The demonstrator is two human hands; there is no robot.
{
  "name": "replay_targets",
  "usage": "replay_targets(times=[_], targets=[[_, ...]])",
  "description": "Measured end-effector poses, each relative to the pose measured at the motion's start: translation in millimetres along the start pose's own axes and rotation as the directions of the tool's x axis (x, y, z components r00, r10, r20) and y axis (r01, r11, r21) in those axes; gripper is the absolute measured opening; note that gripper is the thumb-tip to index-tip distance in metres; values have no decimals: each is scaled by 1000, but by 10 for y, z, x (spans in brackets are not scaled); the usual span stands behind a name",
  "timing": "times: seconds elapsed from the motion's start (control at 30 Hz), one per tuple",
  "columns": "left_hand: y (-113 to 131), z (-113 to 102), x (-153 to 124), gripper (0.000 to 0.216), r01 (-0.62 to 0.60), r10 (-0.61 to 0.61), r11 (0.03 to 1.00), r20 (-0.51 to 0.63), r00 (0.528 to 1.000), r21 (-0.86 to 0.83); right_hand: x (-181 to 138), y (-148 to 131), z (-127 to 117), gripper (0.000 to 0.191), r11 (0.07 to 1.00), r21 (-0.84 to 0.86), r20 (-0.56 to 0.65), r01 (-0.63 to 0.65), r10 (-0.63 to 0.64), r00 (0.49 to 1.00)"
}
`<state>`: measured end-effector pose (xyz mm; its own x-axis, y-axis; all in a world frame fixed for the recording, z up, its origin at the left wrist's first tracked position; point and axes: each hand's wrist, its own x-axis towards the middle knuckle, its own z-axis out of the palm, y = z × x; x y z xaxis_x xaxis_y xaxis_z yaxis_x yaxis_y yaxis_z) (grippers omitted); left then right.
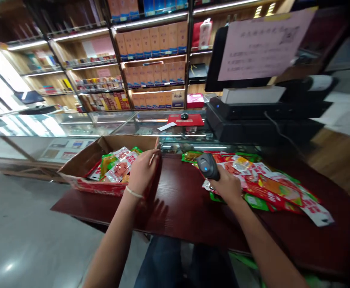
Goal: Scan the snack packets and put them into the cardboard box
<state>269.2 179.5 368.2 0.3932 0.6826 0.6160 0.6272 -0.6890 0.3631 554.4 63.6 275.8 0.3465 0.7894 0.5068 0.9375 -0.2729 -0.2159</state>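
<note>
My left hand [143,170] is at the right wall of an open cardboard box [97,186], its fingers curled over the rim. Part of that wall is hidden behind the hand. Inside the box lie several snack packets [119,168] in red, white and green wrapping. In my right hand [227,185] is a dark handheld barcode scanner [207,166] with a small blue light, my fingers wrapped around its handle. Under and beside it, a loose pile of similar packets [268,186] spreads over the dark red-brown table [181,200].
Behind the table runs a glass display counter [109,120]. A computer mouse [184,116] rests on a red sheet there. At the right stands a monitor [215,60] with a pink paper sheet over it, above a black cash-register base [238,124]. Stocked shelves [153,54] line the back.
</note>
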Motion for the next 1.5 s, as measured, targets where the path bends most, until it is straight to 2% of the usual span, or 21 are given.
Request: replay_targets(times=[0.13,0.27,0.4,0.53,0.67,0.8,0.87,0.93,0.97,1.0,1.07,1.1,1.13,1.17,1.23,1.33,1.4,1.5], targets=[[462,530,91,27,-116,133,985,127,983,-131,45,270,-110,40,992,-70,-1,-109,110,994],[820,1242,139,23,-189,257,939,224,940,-288,56,586,-237,40,973,-99,-17,-208,207,978],[1176,1903,150,22,-236,371,872,264,891,-430,47,881,-341,41,930,-114,-63,-350,345,937],[1476,2284,109,29,-310,481,829,310,820,-465,24,1131,-394,41,877,-122,-109,-464,453,885],[1617,2424,40,52,-378,505,854,401,764,-357,1,1278,-404,40,834,-123,-161,-537,517,841],[1617,2500,23,48,-351,491,863,440,752,-364,-2,1298,-398,37,834,-113,-188,-540,516,836],[1583,2517,51,39,-282,495,841,448,744,-462,1,1279,-394,38,835,-118,-195,-537,511,837],[1527,2503,99,29,-160,491,796,468,735,-584,3,1252,-390,40,839,-116,-197,-531,505,840],[1488,2485,128,26,-79,466,768,470,750,-635,5,1235,-389,40,842,-112,-202,-528,501,842],[1439,2463,158,26,6,417,735,459,784,-678,7,1215,-389,41,845,-107,-211,-525,496,842],[1305,2419,212,29,168,227,640,394,891,-749,13,1162,-392,41,850,-101,-243,-517,483,841],[1218,2404,233,30,239,99,568,353,930,-788,18,1128,-392,40,856,-99,-261,-508,471,843],[1118,2398,248,31,300,-32,475,324,945,-827,23,1090,-390,40,864,-96,-276,-494,454,847],[1006,2399,254,32,351,-151,364,318,936,-862,27,1047,-385,40,874,-95,-290,-476,433,853],[762,2424,243,32,427,-320,119,373,871,-896,30,950,-358,43,903,-96,-313,-420,373,874],[422,2475,189,26,452,-410,-178,483,773,-874,14,782,-273,50,955,-100,-315,-279,235,919],[267,2490,155,25,433,-416,-270,510,753,-860,-11,659,-197,52,983,-88,-258,-160,133,957],[168,2477,132,33,412,-420,-273,493,762,-869,-56,483,-87,56,998,-60,-96,-24,18,995]])
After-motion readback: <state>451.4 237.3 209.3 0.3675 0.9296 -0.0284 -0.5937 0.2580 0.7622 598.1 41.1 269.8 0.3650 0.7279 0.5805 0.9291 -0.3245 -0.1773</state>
